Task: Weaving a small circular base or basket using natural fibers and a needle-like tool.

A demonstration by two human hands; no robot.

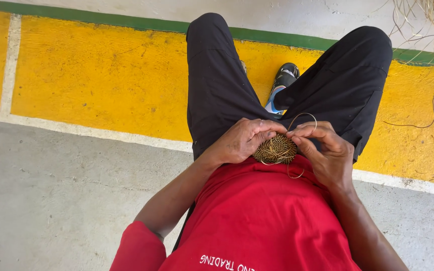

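Yellow-painted floor (91, 80) with a green stripe fills the upper frame, bare grey concrete (51, 200) the lower left; dry straw (433, 15) lies at the upper right. At centre, over the lap, the left hand (239, 140) pinches the rim of a small woven disc (276, 148), and the right hand (322, 150) pinches a thin fibre loop (302, 116) beside it. The disc looks light, stiffish and a little springy, best held by its edge; the fibre looks thin and easily snapped.

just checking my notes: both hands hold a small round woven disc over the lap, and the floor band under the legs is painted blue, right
Not quite. The head view shows the painted floor band under the legs is yellow, not blue. The rest stands: the left hand and right hand hold the small round woven disc over the lap.
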